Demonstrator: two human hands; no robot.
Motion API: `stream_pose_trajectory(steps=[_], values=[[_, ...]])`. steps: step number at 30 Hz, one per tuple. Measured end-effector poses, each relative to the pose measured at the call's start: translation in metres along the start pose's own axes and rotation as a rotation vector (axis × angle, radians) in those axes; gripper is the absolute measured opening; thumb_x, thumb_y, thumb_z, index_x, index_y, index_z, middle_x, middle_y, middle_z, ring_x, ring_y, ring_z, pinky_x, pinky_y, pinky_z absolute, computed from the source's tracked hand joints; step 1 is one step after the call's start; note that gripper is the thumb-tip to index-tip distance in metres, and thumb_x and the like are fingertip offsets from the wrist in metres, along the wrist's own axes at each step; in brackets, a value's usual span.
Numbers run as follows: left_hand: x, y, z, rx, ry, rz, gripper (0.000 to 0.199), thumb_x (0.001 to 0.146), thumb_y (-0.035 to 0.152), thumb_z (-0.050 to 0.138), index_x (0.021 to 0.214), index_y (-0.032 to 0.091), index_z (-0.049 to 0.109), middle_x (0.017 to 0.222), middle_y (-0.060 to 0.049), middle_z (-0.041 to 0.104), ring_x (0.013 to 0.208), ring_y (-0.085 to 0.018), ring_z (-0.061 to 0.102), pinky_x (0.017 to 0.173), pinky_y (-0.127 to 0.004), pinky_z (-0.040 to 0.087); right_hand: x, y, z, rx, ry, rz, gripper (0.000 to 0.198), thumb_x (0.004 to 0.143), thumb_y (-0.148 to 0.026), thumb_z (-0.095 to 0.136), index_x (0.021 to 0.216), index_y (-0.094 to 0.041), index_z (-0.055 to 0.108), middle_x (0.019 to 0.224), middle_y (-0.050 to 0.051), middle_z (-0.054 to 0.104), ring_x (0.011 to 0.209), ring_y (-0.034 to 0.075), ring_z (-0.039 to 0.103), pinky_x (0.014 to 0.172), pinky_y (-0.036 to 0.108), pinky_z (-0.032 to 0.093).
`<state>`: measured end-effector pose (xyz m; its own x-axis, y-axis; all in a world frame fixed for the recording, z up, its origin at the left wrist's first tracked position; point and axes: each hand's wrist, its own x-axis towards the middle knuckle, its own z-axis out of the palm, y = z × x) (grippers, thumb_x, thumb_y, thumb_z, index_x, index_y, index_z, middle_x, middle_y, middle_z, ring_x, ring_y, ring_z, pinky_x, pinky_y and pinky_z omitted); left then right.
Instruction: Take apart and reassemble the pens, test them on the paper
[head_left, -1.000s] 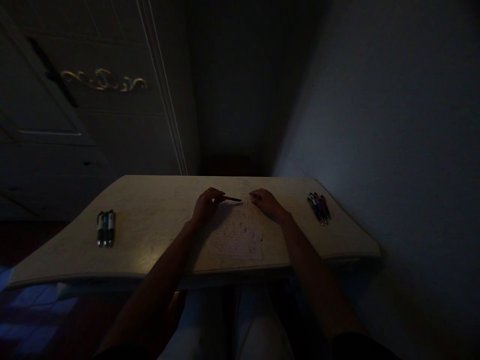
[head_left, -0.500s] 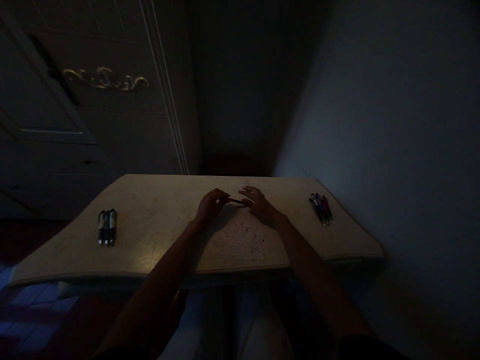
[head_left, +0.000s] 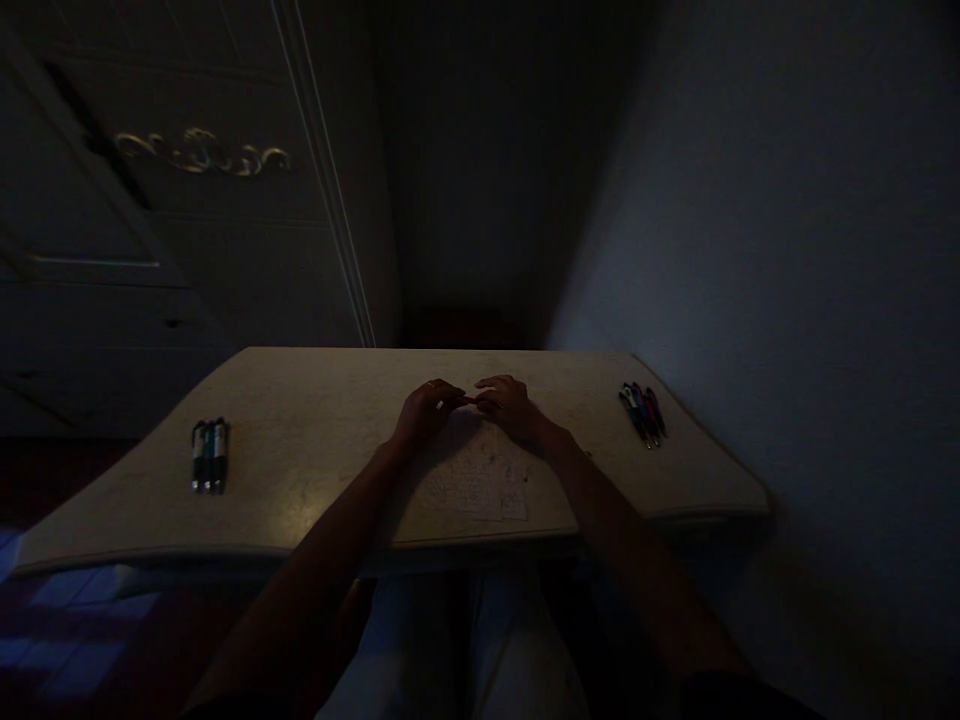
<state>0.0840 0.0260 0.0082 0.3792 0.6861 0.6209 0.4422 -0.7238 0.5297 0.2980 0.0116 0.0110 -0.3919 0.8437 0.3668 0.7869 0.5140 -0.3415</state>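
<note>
Over the middle of the table, my left hand (head_left: 426, 412) is closed on one end of a reddish pen (head_left: 469, 401). My right hand (head_left: 511, 408) has its fingers around the other end, hiding that part. The pen lies roughly level between the two hands, and only a short stretch of it shows. Just below my hands, sheets of paper (head_left: 476, 485) with scribbled marks lie flat on the table. The picture is dark, so fine detail of the fingers is hard to make out.
Several dark pens with light bands (head_left: 209, 455) lie side by side at the table's left. Another group of pens (head_left: 643, 413), some with red and blue parts, lies at the right. The pale table (head_left: 315, 385) stands between a cabinet (head_left: 247, 260) and a wall (head_left: 787, 250).
My right hand has closed over its end of the pen, which showed dark before, and moved slightly left. Less of the pen shows now. My left hand has hardly moved.
</note>
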Motion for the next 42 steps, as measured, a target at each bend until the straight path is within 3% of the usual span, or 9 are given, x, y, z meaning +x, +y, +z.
stream_pose_trajectory(steps=[10, 14, 18, 22, 25, 28, 31, 37, 42], values=[[0.001, 0.01, -0.001, -0.064, -0.08, -0.148, 0.032, 0.087, 0.046, 0.058, 0.089, 0.019, 0.076, 0.081, -0.006, 0.075, 0.071, -0.019, 0.067, 0.067, -0.027, 0.048, 0.0, -0.012, -0.008, -0.104, 0.074, 0.005, 0.019, 0.087, -0.013, 0.058, 0.087, -0.021, 0.075, 0.091, 0.007, 0.073, 0.095, 0.023, 0.058, 0.095, 0.042, 0.03], [0.003, 0.016, -0.004, -0.093, -0.056, -0.277, 0.049, 0.09, 0.055, 0.049, 0.071, 0.016, 0.072, 0.052, -0.001, 0.062, 0.052, -0.014, 0.058, 0.054, -0.024, 0.041, 0.001, -0.017, -0.009, -0.098, 0.106, -0.005, 0.02, 0.088, -0.014, 0.057, 0.086, -0.02, 0.076, 0.09, 0.008, 0.072, 0.092, 0.023, 0.058, 0.091, 0.039, 0.032], [0.004, 0.016, -0.003, -0.079, 0.017, -0.347, 0.056, 0.092, 0.057, 0.042, 0.064, 0.016, 0.066, 0.046, 0.0, 0.054, 0.047, -0.013, 0.053, 0.049, -0.024, 0.036, 0.004, -0.019, -0.007, -0.107, 0.156, 0.006, 0.018, 0.09, -0.02, 0.059, 0.09, -0.022, 0.077, 0.085, 0.008, 0.071, 0.088, 0.022, 0.059, 0.087, 0.037, 0.033], [0.004, 0.011, -0.003, -0.13, 0.015, -0.302, 0.041, 0.089, 0.054, 0.052, 0.096, 0.016, 0.066, 0.066, -0.001, 0.065, 0.058, -0.014, 0.059, 0.054, -0.023, 0.042, 0.005, -0.013, -0.007, -0.11, 0.177, 0.03, 0.015, 0.09, -0.026, 0.063, 0.092, -0.023, 0.078, 0.082, 0.007, 0.072, 0.085, 0.022, 0.06, 0.085, 0.036, 0.034], [0.004, 0.006, -0.002, -0.195, 0.081, -0.247, 0.052, 0.079, 0.049, 0.067, 0.12, 0.018, 0.056, 0.091, -0.005, 0.069, 0.061, -0.012, 0.06, 0.057, -0.024, 0.046, 0.004, -0.004, -0.009, -0.082, 0.189, 0.061, 0.013, 0.089, -0.027, 0.065, 0.092, -0.023, 0.078, 0.082, 0.007, 0.073, 0.084, 0.021, 0.062, 0.084, 0.036, 0.035], [0.005, 0.003, -0.002, -0.238, 0.113, -0.209, 0.042, 0.078, 0.045, 0.067, 0.109, 0.017, 0.061, 0.093, -0.007, 0.069, 0.062, -0.012, 0.06, 0.057, -0.024, 0.047, 0.004, 0.004, -0.009, -0.011, 0.194, 0.094, 0.013, 0.089, -0.026, 0.065, 0.094, -0.024, 0.077, 0.085, 0.006, 0.074, 0.085, 0.021, 0.063, 0.083, 0.035, 0.036], [0.006, 0.005, -0.004, -0.232, 0.101, -0.227, 0.033, 0.08, 0.048, 0.065, 0.092, 0.017, 0.066, 0.075, -0.003, 0.068, 0.06, -0.014, 0.059, 0.056, -0.024, 0.046, 0.004, 0.008, -0.007, 0.048, 0.184, 0.118, 0.014, 0.089, -0.026, 0.064, 0.093, -0.025, 0.077, 0.088, 0.006, 0.075, 0.088, 0.021, 0.063, 0.086, 0.036, 0.036], [0.002, 0.016, -0.012, -0.111, -0.009, -0.382, 0.058, 0.089, 0.062, 0.045, 0.056, 0.017, 0.06, 0.048, -0.001, 0.056, 0.048, -0.013, 0.053, 0.047, -0.023, 0.036, 0.002, 0.001, -0.01, 0.139, 0.234, 0.086, 0.007, 0.085, -0.027, 0.069, 0.088, -0.024, 0.075, 0.09, 0.005, 0.073, 0.093, 0.023, 0.061, 0.091, 0.038, 0.037], [0.002, 0.015, -0.014, -0.143, -0.048, -0.438, 0.06, 0.089, 0.065, 0.043, 0.065, 0.016, 0.067, 0.055, -0.003, 0.062, 0.046, -0.013, 0.055, 0.046, -0.023, 0.04, 0.0, -0.002, -0.014, 0.186, 0.246, 0.083, 0.006, 0.082, -0.028, 0.072, 0.086, -0.024, 0.074, 0.09, 0.005, 0.072, 0.092, 0.022, 0.061, 0.09, 0.037, 0.039]])
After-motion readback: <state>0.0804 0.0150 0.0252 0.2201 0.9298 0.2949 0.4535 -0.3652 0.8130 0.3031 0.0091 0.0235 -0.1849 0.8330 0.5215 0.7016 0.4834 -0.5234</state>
